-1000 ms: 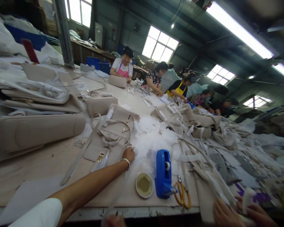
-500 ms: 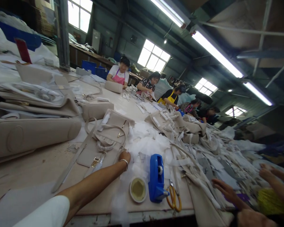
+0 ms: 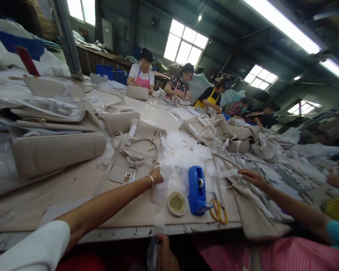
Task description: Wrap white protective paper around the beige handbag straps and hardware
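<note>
My left hand (image 3: 157, 175), with a bracelet at the wrist, reaches over the table. Its fingers are bent down and closed on thin white wrapping sheets (image 3: 182, 148), beside a beige handbag (image 3: 142, 150) lying flat with its strap and gold clasp showing. Low in the view, below the table edge, my right hand (image 3: 167, 254) is closed on a pale, thin wrapping sheet (image 3: 151, 253); its lower part is cut off. Near my left hand stand a round tub (image 3: 176, 203) of yellowish stuff, a blue tape dispenser (image 3: 197, 192) and orange-handled scissors (image 3: 219, 211).
More beige bags (image 3: 59, 150) are piled at left, and bag parts (image 3: 228, 131) heap up at right. A co-worker's hand (image 3: 251, 177) touches a limp beige bag (image 3: 260, 214) close by on the right. Several co-workers (image 3: 141, 77) sit along the far side.
The view has turned, so the table sits higher. My right hand now shows below the table edge. The neighbour's hand has come in onto the limp bag at right.
</note>
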A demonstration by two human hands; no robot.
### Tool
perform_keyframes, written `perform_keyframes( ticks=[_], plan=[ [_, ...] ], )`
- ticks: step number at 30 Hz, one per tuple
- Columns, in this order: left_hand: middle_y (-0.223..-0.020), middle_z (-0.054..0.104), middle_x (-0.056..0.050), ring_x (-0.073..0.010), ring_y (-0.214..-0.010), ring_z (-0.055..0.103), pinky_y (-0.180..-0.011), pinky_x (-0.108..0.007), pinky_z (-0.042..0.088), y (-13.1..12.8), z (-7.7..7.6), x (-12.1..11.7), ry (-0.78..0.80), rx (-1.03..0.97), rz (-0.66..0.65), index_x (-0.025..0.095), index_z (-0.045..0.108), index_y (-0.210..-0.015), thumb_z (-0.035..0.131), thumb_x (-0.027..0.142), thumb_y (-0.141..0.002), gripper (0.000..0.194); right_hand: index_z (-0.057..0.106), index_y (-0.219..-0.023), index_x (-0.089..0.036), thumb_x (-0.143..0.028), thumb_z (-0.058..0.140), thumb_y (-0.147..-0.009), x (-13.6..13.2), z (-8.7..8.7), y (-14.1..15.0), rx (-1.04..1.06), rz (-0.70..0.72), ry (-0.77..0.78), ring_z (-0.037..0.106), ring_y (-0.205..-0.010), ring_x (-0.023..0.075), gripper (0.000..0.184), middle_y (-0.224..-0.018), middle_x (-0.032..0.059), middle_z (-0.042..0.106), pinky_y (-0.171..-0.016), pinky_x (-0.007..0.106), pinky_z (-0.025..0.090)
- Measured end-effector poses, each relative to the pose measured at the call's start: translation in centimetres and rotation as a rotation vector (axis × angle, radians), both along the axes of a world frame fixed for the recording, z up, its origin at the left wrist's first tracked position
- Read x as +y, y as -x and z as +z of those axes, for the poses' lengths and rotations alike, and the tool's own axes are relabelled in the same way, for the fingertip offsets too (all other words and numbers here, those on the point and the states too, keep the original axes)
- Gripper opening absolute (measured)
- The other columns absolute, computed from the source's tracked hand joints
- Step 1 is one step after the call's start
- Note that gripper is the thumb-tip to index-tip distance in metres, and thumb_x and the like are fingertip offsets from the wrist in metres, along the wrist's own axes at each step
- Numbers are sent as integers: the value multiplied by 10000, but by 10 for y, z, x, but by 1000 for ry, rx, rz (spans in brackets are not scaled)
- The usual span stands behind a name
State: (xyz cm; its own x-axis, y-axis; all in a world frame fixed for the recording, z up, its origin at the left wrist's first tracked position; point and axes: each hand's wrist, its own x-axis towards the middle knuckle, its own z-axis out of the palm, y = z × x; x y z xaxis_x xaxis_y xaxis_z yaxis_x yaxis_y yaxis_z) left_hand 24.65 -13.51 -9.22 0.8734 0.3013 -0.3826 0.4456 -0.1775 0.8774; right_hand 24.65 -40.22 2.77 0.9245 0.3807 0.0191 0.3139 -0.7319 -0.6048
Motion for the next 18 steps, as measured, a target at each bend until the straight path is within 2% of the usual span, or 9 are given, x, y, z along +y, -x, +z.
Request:
perform_keyframes(
  ticks=[2,3,5,7,9,11,13,15,18],
  plan=[
    [-866,656,-46,-130,-715,618,-650,-249,523,1,1,1,4,-18,9,83,595,-1021,687,54,-717,320,597,-1008,-181,-465,498,-890,38,-44,74,59,-1,-4,637,-808,157,323,-938,60,664,-737,306,520],
    [-876,662,-56,-130,-716,621,-646,-243,521,0,1,1,1,-27,16,78,594,-1024,690,52,-703,336,588,-1023,-179,-459,461,-903,51,-64,101,89,-6,-6,650,-795,168,330,-920,61,671,-714,301,521],
    [-895,671,-70,-136,-727,629,-640,-232,514,-1,-1,2,-19,-45,26,71,594,-1038,688,57,-684,366,551,-1086,-189,-428,284,-943,65,-95,136,158,-63,-27,669,-839,200,386,-963,90,684,-730,312,520],
    [-895,677,-80,-151,-750,637,-643,-224,505,-2,-4,4,-64,-57,30,66,598,-1048,670,40,-660,396,516,-1124,-198,-458,245,-927,62,-112,151,245,-155,-85,661,-936,237,424,-1048,118,677,-795,337,506],
    [-899,681,-83,-174,-798,643,-680,-226,503,0,-7,7,-126,-66,20,72,601,-1062,640,25,-647,420,487,-1165,-200,-525,312,-894,47,-124,159,359,-252,-185,651,-963,257,457,-1071,127,671,-819,346,498],
    [-942,680,-84,-197,-873,640,-760,-244,504,4,-10,9,-198,-82,-3,87,594,-1096,606,20,-657,444,435,-1256,-190,-567,358,-870,28,-135,172,494,-346,-288,662,-845,252,545,-960,113,689,-738,339,511],
    [-1038,664,-101,-222,-966,623,-861,-278,490,8,-12,11,-270,-109,-27,96,553,-1182,587,30,-681,506,362,-1360,-175,-561,376,-864,8,-150,192,600,-400,-293,646,-689,243,628,-802,83,682,-626,332,501],
    [-1153,623,-123,-246,-1056,593,-949,-315,458,11,-14,10,-336,-138,-41,99,468,-1292,585,43,-698,608,330,-1420,-160,-446,405,-869,-11,-167,213,625,-354,-98,644,-662,252,625,-753,87,673,-602,334,483],
    [-1258,566,-146,-271,-1121,563,-1010,-361,428,13,-16,8,-411,-175,-53,100,326,-1399,584,63,-718,729,368,-1428,-114,-172,426,-809,-34,-188,233,618,-198,447,670,-795,293,625,-833,158,691,-688,365,472]
  ],
)
